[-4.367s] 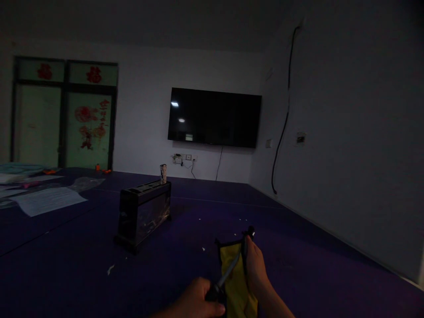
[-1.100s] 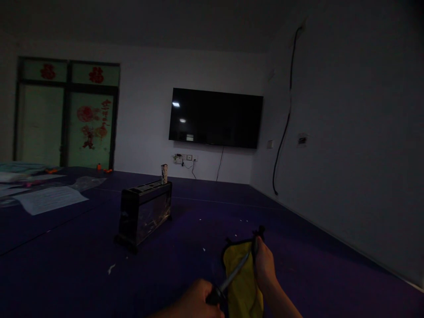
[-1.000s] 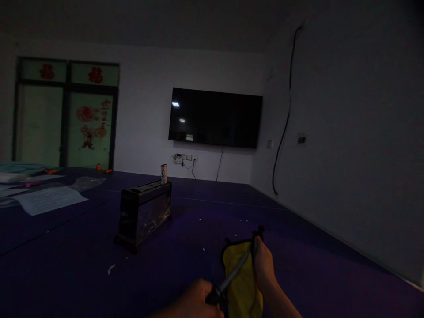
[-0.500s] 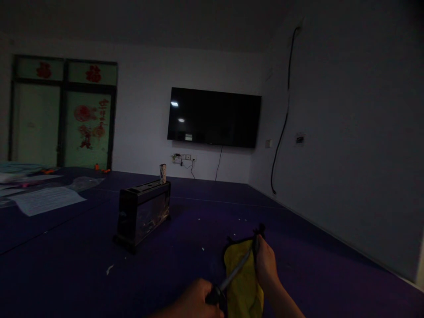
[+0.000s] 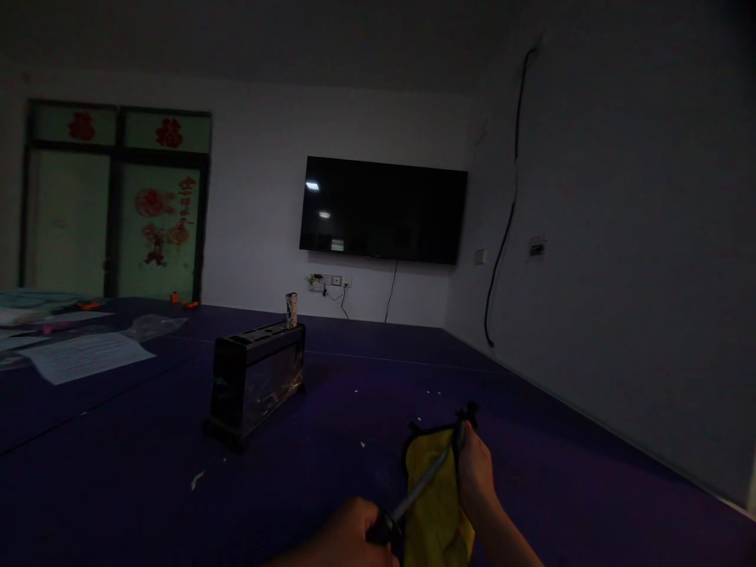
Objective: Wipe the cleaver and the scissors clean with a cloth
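My left hand [image 5: 348, 535] at the bottom edge is closed around the black handle of a knife [image 5: 422, 482]. Its long, narrow grey blade slants up and to the right across a yellow cloth [image 5: 434, 512] with dark edging. My right hand [image 5: 476, 468] is closed on the cloth's right side near the blade's far end, where the tip is hidden. A dark bit of the cloth's edge sticks out above my right thumb. Ahead and to the left stands a black knife block [image 5: 260, 382], with a light, patterned handle [image 5: 291, 309] upright in its far end.
The dark blue-purple tabletop [image 5: 147, 488] carries small white scraps [image 5: 197, 479]. Papers [image 5: 88, 356] and clear plastic [image 5: 154, 325] lie at the far left, with small orange items [image 5: 190, 304] behind. A black cable [image 5: 502, 244] hangs along the right wall.
The cloth and my right hand have shifted very slightly to the right. My left hand keeps its hold on the knife, and the block stands where it was.
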Demonstrator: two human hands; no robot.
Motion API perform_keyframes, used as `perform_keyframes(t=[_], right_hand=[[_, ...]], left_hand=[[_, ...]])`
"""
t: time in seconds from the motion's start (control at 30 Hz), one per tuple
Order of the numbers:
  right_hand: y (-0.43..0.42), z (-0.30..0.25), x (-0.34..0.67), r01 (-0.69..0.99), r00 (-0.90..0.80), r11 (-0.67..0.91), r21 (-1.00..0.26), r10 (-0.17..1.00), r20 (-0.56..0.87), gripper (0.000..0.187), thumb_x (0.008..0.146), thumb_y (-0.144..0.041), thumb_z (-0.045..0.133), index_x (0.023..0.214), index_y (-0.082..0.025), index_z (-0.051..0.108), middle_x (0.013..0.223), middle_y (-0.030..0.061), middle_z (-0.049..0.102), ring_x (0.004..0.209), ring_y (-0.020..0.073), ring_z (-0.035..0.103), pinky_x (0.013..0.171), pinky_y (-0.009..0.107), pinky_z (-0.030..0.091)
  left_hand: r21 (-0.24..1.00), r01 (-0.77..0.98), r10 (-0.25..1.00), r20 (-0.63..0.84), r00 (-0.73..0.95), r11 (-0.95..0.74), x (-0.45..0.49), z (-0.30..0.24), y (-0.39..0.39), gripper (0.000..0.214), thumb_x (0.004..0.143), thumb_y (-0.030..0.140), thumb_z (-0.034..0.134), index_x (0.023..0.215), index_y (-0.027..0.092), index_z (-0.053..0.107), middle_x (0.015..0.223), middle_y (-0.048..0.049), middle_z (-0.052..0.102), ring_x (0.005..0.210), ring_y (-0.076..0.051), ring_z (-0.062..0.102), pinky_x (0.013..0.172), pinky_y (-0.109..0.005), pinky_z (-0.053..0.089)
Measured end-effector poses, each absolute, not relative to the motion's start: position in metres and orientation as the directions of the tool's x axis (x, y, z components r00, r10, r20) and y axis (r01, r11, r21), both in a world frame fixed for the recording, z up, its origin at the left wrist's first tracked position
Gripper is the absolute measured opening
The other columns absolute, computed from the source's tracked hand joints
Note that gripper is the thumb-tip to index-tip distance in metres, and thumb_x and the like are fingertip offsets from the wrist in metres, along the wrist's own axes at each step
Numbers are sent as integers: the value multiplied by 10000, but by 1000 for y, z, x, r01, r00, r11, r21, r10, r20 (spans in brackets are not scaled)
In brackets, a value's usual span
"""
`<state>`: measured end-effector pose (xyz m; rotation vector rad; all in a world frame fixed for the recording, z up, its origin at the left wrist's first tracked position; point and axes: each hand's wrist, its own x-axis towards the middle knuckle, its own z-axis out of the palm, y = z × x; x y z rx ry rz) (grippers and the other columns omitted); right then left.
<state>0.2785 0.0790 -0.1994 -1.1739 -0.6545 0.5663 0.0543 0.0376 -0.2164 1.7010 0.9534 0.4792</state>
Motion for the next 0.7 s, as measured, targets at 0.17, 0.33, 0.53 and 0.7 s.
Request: perform_keyframes(t=[0.17,0.33,0.53,0.7], right_hand=[[75,-196,276,-146,685,273,-951,721,101,352,680,-523,513,689,-177,574,528,-29,571,568,176,555,538,269,430],[76,-194,275,-228,683,253,-940,730,31,357,671,-516,530,700,-165,594,561,-13,610,614,199,589,553,281,441],[75,-192,268,-374,604,253,-892,796,-28,426,674,-562,512,793,-161,597,601,12,651,627,230,633,565,320,484],[74,-192,265,-427,585,262,-866,810,-44,430,673,-564,524,817,-165,595,608,19,663,629,241,644,565,335,495]], left_hand=[[936,342,796,-141,589,-87,54,-217,35,201,559,146,611,517,166,415,478,81,345,450,-43,307,410,-187,157],[923,367,807,-128,576,-115,55,-216,35,148,543,169,615,553,161,468,496,74,392,469,-48,333,421,-184,173],[941,310,770,-98,631,-134,53,-218,37,133,549,185,590,541,163,460,497,74,362,471,-50,314,424,-196,170],[940,310,768,-93,633,-142,54,-222,40,165,534,203,611,526,164,451,488,75,362,460,-48,303,423,-200,172]])
